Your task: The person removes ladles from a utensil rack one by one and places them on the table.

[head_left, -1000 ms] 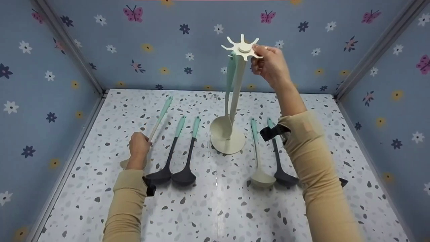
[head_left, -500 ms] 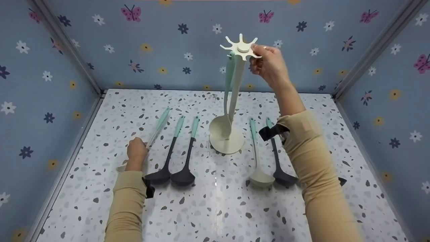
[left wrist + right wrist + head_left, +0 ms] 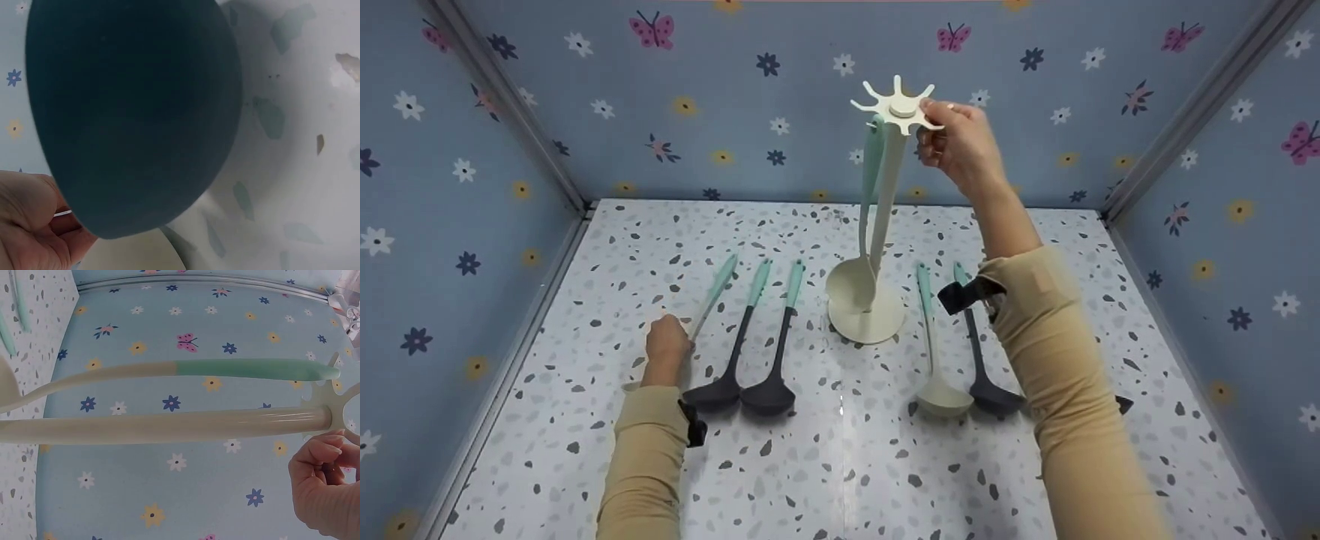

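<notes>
At the far left of the row, my left hand (image 3: 666,346) grips the shaft of a cream ladle with a mint handle (image 3: 721,279). The wrist and sleeve hide most of its bowl in the head view; part of a cream bowl (image 3: 135,253) shows at the bottom of the left wrist view. My right hand (image 3: 962,148) pinches one prong of the cream star-shaped top (image 3: 901,107) of a utensil stand, beside its post (image 3: 169,427). Another cream ladle (image 3: 853,283) hangs from that top, its bowl over the stand's round base (image 3: 885,327).
Two black ladles (image 3: 717,391) (image 3: 769,396) lie just right of my left hand. A cream ladle (image 3: 943,397) and a black ladle (image 3: 996,397) lie right of the stand. A dark tip (image 3: 1125,405) shows past the right sleeve. Patterned walls (image 3: 810,97) enclose the table.
My left hand has drawn the cream ladle toward me, and its handle end now sits about level with the neighbouring black ladles. The right hand stays on the stand's top.
</notes>
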Tool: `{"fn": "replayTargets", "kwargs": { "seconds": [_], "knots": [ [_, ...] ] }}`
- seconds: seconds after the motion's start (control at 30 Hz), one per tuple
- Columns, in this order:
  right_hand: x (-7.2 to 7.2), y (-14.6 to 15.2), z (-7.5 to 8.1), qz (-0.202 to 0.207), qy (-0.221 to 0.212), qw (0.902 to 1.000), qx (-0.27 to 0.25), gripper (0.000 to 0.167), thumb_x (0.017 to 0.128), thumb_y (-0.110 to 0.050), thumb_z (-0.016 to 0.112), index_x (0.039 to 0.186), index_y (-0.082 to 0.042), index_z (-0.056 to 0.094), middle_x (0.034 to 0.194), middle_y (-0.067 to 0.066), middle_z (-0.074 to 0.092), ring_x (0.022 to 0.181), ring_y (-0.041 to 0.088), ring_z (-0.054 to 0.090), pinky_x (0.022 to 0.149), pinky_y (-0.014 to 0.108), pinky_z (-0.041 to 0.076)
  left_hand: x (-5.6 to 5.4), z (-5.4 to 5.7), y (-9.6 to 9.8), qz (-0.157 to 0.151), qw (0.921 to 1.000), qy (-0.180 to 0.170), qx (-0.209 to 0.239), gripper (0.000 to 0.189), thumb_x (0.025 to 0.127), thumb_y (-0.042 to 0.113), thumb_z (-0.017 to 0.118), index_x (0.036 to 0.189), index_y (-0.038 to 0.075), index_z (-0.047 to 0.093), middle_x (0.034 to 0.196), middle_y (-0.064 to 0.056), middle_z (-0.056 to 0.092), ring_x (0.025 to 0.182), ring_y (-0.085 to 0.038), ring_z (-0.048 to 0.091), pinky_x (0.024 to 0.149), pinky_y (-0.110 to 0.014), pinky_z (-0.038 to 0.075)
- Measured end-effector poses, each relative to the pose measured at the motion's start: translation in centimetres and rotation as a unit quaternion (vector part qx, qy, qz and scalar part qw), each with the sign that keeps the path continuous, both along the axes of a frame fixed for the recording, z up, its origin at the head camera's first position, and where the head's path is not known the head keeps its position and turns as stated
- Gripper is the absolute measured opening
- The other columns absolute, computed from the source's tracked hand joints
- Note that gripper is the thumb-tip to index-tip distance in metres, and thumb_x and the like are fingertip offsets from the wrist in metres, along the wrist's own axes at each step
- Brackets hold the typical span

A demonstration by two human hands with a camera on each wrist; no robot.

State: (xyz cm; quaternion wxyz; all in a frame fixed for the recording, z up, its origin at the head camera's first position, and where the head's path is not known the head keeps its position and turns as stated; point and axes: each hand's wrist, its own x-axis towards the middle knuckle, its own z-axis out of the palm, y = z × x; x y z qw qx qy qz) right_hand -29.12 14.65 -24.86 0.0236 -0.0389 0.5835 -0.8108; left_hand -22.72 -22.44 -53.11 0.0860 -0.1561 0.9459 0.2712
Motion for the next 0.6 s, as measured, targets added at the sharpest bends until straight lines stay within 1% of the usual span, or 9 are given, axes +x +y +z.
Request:
{"fn": "replayTargets", "kwargs": {
  "seconds": [0.1, 0.23, 0.33, 0.47, 0.6],
  "knots": [
    [0.02, 0.0, -0.02, -0.004, -0.007, 1.0, -0.003, 0.024, 0.09, -0.008, 0.049, 0.069, 0.002, 0.05, 0.054, 0.008, 0.043, 0.044, 0.016, 0.038, 0.04, 0.022, 0.031, 0.08, -0.22, -0.02, -0.004, 1.0, 0.002, -0.007, 0.026, 0.071, -0.006, 0.061, 0.092, -0.019, 0.055, 0.083, -0.029, 0.058, 0.065, -0.028, 0.053, 0.067, -0.041, 0.048],
    [0.03, 0.04, 0.0, -0.005, -0.009, 0.9999, 0.001, 0.024, 0.09, -0.009, 0.049, 0.069, 0.002, 0.05, 0.054, 0.008, 0.043, 0.044, 0.016, 0.038, 0.041, 0.022, 0.031, 0.15, -0.2, 0.03, -0.009, 0.9998, 0.004, -0.017, 0.031, 0.07, -0.004, 0.062, 0.095, -0.02, 0.053, 0.087, -0.031, 0.056, 0.069, -0.031, 0.054, 0.07, -0.042, 0.048],
    [0.03, 0.04, 0.0, -0.006, -0.008, 0.9999, 0.003, 0.024, 0.09, -0.009, 0.049, 0.069, 0.002, 0.05, 0.054, 0.008, 0.043, 0.044, 0.016, 0.038, 0.041, 0.022, 0.031, 0.21, -0.09, 0.13, -0.006, 0.9998, 0.002, -0.018, 0.031, 0.071, -0.004, 0.062, 0.096, -0.02, 0.052, 0.088, -0.031, 0.056, 0.072, -0.033, 0.055, 0.072, -0.043, 0.047],
    [0.02, 0.05, 0.0, -0.006, -0.008, 0.9999, 0.004, 0.024, 0.09, -0.009, 0.049, 0.069, 0.002, 0.05, 0.054, 0.008, 0.043, 0.044, 0.016, 0.038, 0.041, 0.022, 0.031, 0.36, 0.0, 0.41, 0.004, 1.0, -0.002, -0.007, 0.033, 0.072, -0.004, 0.061, 0.099, -0.019, 0.051, 0.09, -0.031, 0.055, 0.075, -0.034, 0.055, 0.074, -0.043, 0.047],
    [0.06, 0.03, 0.01, -0.004, -0.004, 1.0, 0.005, 0.024, 0.09, -0.009, 0.049, 0.069, 0.002, 0.05, 0.054, 0.008, 0.043, 0.044, 0.016, 0.038, 0.04, 0.022, 0.031, 0.47, -0.04, 0.68, 0.011, 0.9999, 0.001, -0.005, 0.035, 0.072, -0.006, 0.061, 0.102, -0.019, 0.05, 0.093, -0.032, 0.054, 0.079, -0.037, 0.055, 0.076, -0.044, 0.046]
  ]
}}
